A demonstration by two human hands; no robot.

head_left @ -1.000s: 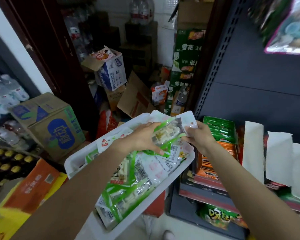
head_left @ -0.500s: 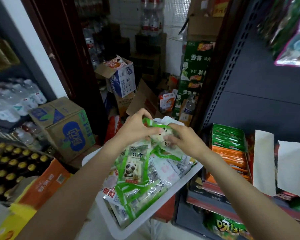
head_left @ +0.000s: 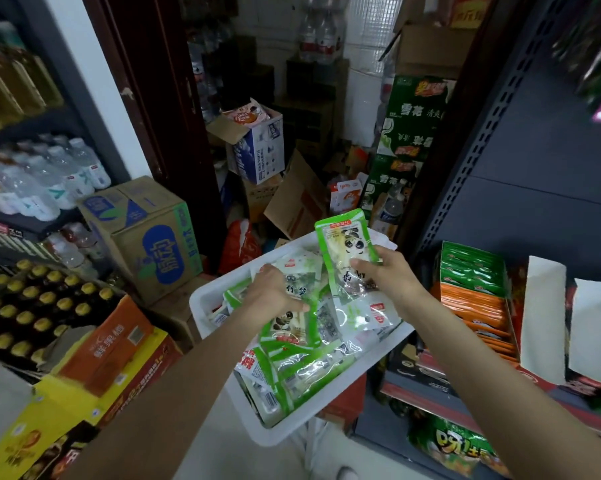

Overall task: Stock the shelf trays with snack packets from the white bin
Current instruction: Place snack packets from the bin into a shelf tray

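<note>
1. White bin (head_left: pixel 202 303) sits mid-frame, low, long axis running diagonally; it is the landmark for everything below.
2. Bin is heaped with green-and-clear snack packets (head_left: pixel 302 362); some carry panda print, a few white ones with red labels lie at the bin's right side.
3. Right hand (head_left: pixel 389 275) above the bin's far right corner, fingers and thumb pinched on one panda packet (head_left: pixel 346 244), held upright and clear of the pile, green top edge up.
4. Left hand (head_left: pixel 275 292) down inside the bin, on the pile near its far-left part; fingers curled onto a white-green packet (head_left: pixel 301 271). Grip looks like a pinch, underside hidden.
5. Right of the bin: dark shelf unit (head_left: pixel 552 188) with a cardboard shelf tray (head_left: pixel 510 296) holding upright rows of green sachets (head_left: pixel 472 265) at the back and orange sachets (head_left: pixel 479 313) in front.
6. Further right of the bin, past that tray: white card dividers (head_left: pixel 541 317) standing on the same shelf.
7. Below-right of the bin: lower shelf with a green snack bag (head_left: pixel 455 448).
8. Left of the bin: cardboard carton (head_left: pixel 150 233) with blue logo, orange carton (head_left: pixel 108 344), rows of yellow-capped bottles (head_left: pixel 32 306).
9. Beyond the bin: stacked boxes (head_left: pixel 257 143) in a dim storeroom doorway.
</note>
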